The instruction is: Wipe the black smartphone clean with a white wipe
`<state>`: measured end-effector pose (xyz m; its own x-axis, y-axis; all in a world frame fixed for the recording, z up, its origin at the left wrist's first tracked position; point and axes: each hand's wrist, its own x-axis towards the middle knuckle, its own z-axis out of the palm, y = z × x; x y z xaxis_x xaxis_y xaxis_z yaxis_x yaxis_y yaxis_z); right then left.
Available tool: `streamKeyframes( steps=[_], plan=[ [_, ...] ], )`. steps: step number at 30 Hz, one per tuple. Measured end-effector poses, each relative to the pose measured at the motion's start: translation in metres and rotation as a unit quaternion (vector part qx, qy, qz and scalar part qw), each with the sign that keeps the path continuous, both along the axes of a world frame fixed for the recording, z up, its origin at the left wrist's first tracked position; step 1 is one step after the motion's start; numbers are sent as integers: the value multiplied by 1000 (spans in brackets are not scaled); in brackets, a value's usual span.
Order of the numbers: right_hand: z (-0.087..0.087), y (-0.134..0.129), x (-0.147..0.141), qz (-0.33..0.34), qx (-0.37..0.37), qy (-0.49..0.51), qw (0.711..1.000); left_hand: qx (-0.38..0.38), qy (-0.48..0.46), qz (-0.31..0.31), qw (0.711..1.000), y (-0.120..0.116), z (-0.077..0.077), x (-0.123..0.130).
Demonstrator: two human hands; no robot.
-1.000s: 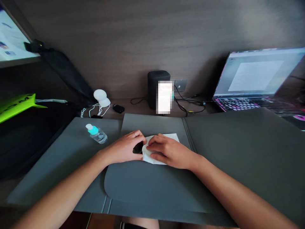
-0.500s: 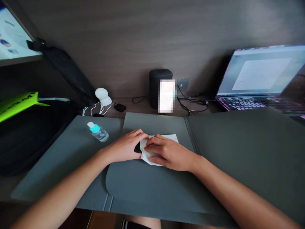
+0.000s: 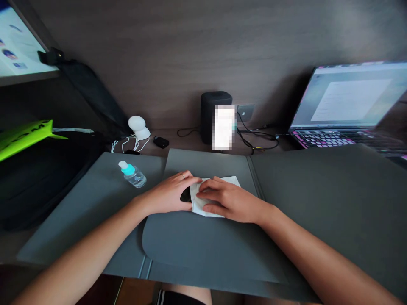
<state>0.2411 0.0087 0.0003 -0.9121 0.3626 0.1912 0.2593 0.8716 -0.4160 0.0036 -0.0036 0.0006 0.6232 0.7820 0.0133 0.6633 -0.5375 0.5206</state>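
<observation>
A small black object lies on the dark grey mat, partly under a white tissue. My left hand grips this black object at its left end, thumb and fingers on opposite sides. Resting on the tissue from the right, my right hand presses it with bent fingers. Most of the black object is hidden by the tissue and my hands. To the left of my left hand lies a clear spray bottle with a turquoise collar and white cap, on its side.
Behind the mat stand a black speaker, a white round device with cords and a small black item. Black cables lie near an open laptop. A black bag is at the left.
The view has shifted slightly. My right hand and the tissue have moved a little to the right and away from me, while my left hand keeps its hold on the black object.
</observation>
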Motion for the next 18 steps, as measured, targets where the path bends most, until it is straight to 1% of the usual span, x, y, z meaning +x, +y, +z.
streamKeyframes(
  steps=[4,7,12,15,18],
  plan=[
    [-1,1,0,-3,14,4,1000,-10,-8,2,1000,1,-1,-1],
    [0,1,4,5,-3,8,1000,-4,-5,6,1000,0,-1,-2],
    [-1,4,8,-11,-16,10,1000,-11,-1,8,1000,1,-2,-1],
    [-2,4,5,0,-13,5,1000,-19,-5,9,1000,1,-1,-1],
    [-1,4,7,9,-26,4,1000,-25,-5,9,1000,1,0,-1]
  ],
)
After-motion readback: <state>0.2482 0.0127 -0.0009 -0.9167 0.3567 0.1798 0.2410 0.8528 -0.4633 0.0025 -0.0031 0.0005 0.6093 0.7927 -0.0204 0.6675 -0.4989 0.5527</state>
